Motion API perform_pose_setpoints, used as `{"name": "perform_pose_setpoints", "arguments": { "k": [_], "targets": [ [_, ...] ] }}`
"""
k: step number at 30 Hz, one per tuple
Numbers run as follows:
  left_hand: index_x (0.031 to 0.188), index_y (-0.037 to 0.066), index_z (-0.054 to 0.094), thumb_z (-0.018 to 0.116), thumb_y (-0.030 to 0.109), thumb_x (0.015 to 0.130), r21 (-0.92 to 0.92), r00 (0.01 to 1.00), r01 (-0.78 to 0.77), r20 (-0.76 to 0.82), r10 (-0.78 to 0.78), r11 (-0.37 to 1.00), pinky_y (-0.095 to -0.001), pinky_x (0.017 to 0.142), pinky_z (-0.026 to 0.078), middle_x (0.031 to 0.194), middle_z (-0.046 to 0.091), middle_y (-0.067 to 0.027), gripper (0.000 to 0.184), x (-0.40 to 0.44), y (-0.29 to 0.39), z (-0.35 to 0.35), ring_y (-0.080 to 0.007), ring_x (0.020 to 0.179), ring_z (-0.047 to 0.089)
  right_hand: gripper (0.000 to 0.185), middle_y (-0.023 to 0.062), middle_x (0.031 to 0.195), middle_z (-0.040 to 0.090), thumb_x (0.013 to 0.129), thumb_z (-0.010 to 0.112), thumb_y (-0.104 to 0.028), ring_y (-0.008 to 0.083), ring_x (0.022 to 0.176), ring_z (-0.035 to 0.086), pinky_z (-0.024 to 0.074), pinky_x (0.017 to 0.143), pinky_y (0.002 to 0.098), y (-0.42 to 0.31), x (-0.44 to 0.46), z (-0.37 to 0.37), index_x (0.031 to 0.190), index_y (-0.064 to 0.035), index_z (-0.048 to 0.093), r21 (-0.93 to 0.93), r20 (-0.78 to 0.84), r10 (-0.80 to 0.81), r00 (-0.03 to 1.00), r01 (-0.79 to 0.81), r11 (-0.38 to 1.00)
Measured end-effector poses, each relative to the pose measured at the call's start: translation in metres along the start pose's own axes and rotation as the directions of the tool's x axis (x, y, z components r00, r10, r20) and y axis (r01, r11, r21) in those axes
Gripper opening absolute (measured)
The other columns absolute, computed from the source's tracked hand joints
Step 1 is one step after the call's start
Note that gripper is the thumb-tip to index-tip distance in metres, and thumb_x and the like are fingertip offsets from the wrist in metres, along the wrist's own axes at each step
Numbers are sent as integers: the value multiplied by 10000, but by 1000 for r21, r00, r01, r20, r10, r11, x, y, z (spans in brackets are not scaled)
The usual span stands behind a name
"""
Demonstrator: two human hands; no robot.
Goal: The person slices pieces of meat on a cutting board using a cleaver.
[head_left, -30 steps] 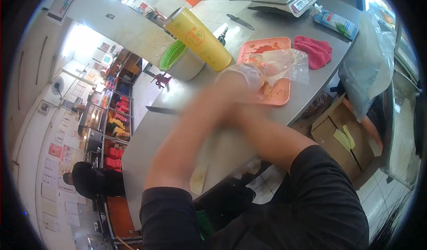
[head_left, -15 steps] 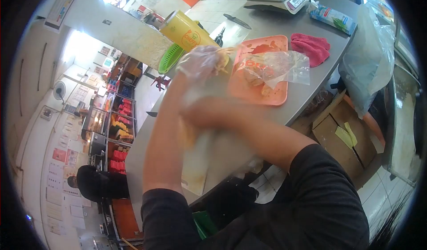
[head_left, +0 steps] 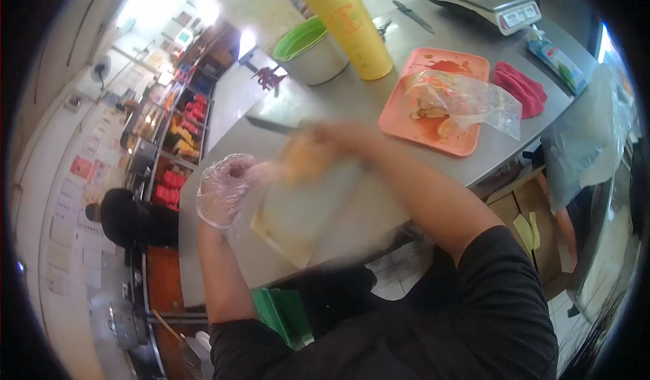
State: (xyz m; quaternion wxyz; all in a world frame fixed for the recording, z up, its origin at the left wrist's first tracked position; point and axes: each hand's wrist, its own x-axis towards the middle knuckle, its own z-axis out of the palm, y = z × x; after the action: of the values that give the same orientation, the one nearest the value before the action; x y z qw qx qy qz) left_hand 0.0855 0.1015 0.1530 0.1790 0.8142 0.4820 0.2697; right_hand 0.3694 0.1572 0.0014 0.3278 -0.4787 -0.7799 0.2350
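Walls hung with papers enclose the room, with stocked shelves and a person in black beyond the metal worktop. At its far end stands a scale; a large plastic bag hangs past the side edge, above a cardboard box. A yellow tube leans beside a pale pot holding a green basket. The pink tray carries moist food pieces, partly under a clear bag, with red liquid around them. Just beside the tray lies a red cloth, and a blue packet sits farther along. A knife rests past the tray.

Near the front edge is a pale board. Over its far part, a yellowish food piece is between the two hands — the step in hand looks like handling this piece. The left hand, in a clear glove, points its fingers toward it; the right hand is at its other side. Both sets of fingers are too blurred to tell whether they grasp it or are released. A dark blade lies close by, so the next move would call for care around its edge — and a secure hold on a likely slippery piece.
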Motion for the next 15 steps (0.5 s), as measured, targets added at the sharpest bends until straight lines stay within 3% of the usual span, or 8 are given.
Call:
{"name": "perform_pose_setpoints", "arguments": {
  "k": [2,4,6,8,10,14,15],
  "targets": [
    [1153,0,745,791,12,898,23,998,15,-56,-13,1000,-277,789,559,974,744,-24,260,-9,-24,1,-112,874,677,350,191,1051,763,1037,568,-354,415,964,735,560,834,545,-9,-8,-7,1267,-93,605,78,57,129,990,-133,988],
    [1116,8,755,813,37,907,30,1000,17,3,-17,999,-300,846,574,998,759,-42,219,-14,-70,12,-130,924,699,362,208,1068,756,1049,560,-372,429,990,723,550,860,550,-5,-4,-4,1253,-75,596,-128,-38,29,999,-33,991],
    [1110,11,755,811,39,912,115,1000,-2,-7,2,993,-304,845,577,1007,763,-51,208,-24,-107,22,-130,928,703,362,214,1075,752,1055,553,-374,437,994,718,546,866,551,-5,-3,-5,1245,-68,594,-147,-43,25,999,-31,989],
    [1104,14,754,809,41,917,200,1000,-30,-3,31,979,-308,844,580,1016,768,-61,197,-31,-99,22,-130,933,706,362,220,1081,748,1062,545,-375,445,998,713,542,873,552,-10,-4,-8,1237,-61,593,-166,-60,31,998,-40,985],
    [1093,27,756,796,42,932,-8,999,38,-28,-38,999,-307,842,581,1008,769,-62,167,-39,-84,15,-136,929,710,363,224,1094,743,1071,532,-375,448,1018,703,536,883,550,-12,-5,-9,1233,-56,591,-168,-61,102,993,-111,979],
    [1092,30,757,777,43,947,-169,994,-7,-106,-11,986,-313,851,582,1018,767,-58,147,-42,-83,9,-139,928,712,362,220,1100,739,1074,529,-368,442,1038,699,530,901,544,-14,-5,-13,1230,-47,588,-141,-56,53,997,-61,988],
    [1089,32,759,776,36,945,-343,989,-24,-145,-28,939,-317,854,582,1028,765,-60,145,-40,-84,10,-147,926,714,360,220,1098,737,1075,529,-368,441,1045,696,528,904,545,-16,-6,-14,1226,-47,586,-146,-52,75,996,-81,986]
  ]
}}
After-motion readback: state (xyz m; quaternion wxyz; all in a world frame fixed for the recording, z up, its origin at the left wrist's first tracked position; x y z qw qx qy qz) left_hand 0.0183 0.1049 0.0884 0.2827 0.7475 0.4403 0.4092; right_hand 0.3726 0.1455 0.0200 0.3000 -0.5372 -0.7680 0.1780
